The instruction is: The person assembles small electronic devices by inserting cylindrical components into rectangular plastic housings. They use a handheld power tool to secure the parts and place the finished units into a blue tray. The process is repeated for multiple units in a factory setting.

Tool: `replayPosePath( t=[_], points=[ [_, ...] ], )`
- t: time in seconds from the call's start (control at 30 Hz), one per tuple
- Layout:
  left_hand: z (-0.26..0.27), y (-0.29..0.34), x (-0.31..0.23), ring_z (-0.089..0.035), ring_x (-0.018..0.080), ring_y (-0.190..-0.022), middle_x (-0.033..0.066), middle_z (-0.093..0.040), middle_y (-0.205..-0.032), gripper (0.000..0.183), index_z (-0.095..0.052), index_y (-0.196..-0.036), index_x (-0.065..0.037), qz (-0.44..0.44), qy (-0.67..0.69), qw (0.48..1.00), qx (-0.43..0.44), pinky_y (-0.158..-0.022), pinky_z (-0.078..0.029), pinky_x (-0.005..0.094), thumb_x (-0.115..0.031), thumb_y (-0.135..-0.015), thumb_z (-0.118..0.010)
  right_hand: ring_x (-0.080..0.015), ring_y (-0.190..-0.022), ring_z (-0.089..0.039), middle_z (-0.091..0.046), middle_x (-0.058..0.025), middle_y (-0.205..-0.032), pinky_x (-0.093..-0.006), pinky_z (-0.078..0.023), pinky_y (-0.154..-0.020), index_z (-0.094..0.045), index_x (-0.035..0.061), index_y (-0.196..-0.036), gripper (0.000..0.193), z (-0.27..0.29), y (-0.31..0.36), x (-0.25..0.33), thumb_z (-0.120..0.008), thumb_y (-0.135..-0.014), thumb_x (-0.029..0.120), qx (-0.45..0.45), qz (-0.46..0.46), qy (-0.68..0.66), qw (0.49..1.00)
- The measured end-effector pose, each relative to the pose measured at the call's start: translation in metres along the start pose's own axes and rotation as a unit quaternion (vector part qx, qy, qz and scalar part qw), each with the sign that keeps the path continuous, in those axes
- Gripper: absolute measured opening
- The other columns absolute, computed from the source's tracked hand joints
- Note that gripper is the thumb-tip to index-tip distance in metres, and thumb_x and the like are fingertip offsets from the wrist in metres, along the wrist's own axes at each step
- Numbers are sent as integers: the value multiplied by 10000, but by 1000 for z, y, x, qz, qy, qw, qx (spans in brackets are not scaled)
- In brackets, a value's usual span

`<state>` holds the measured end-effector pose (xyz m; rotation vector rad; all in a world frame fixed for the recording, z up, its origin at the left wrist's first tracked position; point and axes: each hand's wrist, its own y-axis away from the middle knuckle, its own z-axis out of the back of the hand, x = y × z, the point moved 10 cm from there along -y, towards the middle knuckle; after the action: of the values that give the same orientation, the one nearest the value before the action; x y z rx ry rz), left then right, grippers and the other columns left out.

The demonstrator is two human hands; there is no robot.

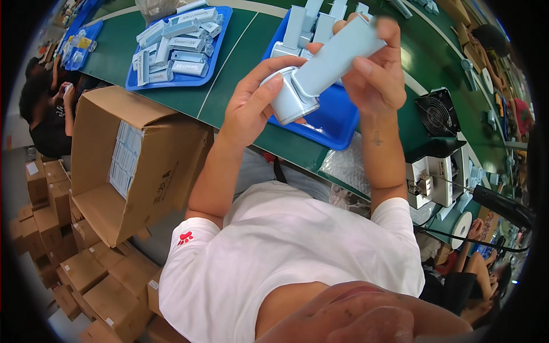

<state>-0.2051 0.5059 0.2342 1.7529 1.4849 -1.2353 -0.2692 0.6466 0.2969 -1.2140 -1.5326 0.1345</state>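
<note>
Over a blue tray, both hands hold one light-blue plastic casing. It has a long, flat arm joined at an angle to a wider, rounded block. My left hand is closed round the rounded block, with the thumb on top. Higher up, my right hand grips the far end of the long arm between thumb and fingers. Several similar light-blue casings stand in the tray behind, partly hidden by the held one.
Left on the green table sits another blue tray heaped with light-blue parts. An open cardboard box stands beside the table. At right are a black fan, a white-and-black device, a soldering iron and bubble wrap.
</note>
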Motion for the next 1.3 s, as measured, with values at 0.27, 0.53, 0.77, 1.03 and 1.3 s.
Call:
replayPosePath(
  t=[0.27,0.53,0.77,1.03,1.3],
  points=[
    [0,2,-10,-625,216,-1203,179,-646,-1302,502,-542,-1401,27,-66,-17,997,18,-1027,-488,334,-256,-986,-528,-238,-964,-353,-347,-77,-1027,-577,-415,-977,-437,264,-1054,409,-47,-8,18,-530,-778,-24,98,8,44,994],
    [-3,2,-21,-619,218,-1204,183,-647,-1300,493,-561,-1352,33,-87,-65,994,16,-1053,-472,346,-267,-961,-540,-233,-967,-365,-364,-58,-1028,-554,-425,-956,-454,282,-1027,395,-54,-7,19,-537,-777,-12,118,-1,36,992],
    [-1,5,-21,-620,219,-1196,178,-655,-1289,496,-564,-1347,34,-96,-91,991,11,-1058,-467,345,-269,-956,-531,-229,-975,-369,-372,-49,-1033,-544,-396,-983,-462,298,-1022,387,-55,-6,16,-567,-812,-10,123,6,50,991],
    [-12,6,-38,-583,239,-1255,154,-571,-1362,671,-520,-1401,11,-193,-233,953,-14,-1053,-477,366,-139,-804,-785,-268,-962,-568,-511,-125,-1044,-573,-499,-1006,-510,168,-973,346,-52,-5,26,-613,-789,-107,88,130,6,988],
    [-20,11,-51,-631,235,-1167,126,-599,-1304,706,-582,-1321,-32,-269,-455,839,-125,-970,-528,348,-2,-671,-857,-229,-902,-440,-458,-45,-967,-546,-408,-1012,-553,225,-900,318,-68,-1,25,-630,-804,-68,98,89,108,985]
  ],
)
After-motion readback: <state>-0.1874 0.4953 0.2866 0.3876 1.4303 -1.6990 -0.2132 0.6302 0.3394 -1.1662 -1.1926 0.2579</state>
